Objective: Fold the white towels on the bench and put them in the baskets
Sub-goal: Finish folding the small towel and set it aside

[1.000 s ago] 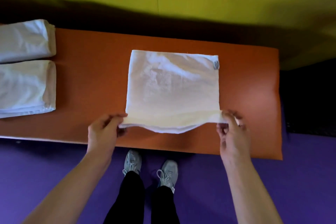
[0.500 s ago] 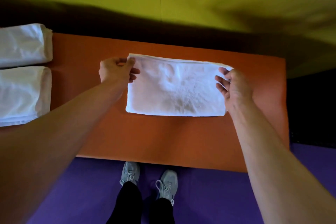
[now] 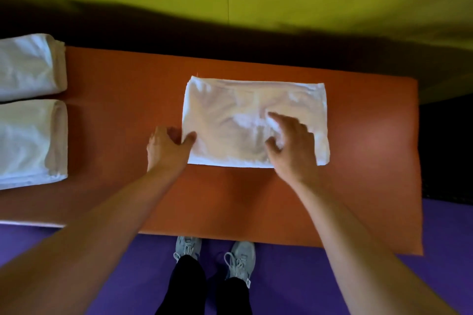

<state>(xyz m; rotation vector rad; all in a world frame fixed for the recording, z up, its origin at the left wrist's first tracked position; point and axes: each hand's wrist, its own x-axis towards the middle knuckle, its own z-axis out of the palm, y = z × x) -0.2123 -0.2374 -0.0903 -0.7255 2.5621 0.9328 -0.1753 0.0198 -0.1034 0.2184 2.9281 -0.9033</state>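
Head view: a folded white towel (image 3: 256, 123) lies flat on the orange counter (image 3: 128, 100), right of the frame's centre. The left hand (image 3: 167, 151) sits at the towel's lower left corner, thumb on top of the cloth and fingers tucked at its edge, gripping it. The right hand (image 3: 291, 146) rests on the towel's lower right part with fingers spread, holding nothing. Two folded towels (image 3: 28, 105) lie at the left edge of the frame. Grey shoes (image 3: 215, 256) stand on the purple floor (image 3: 307, 284) at the bottom.
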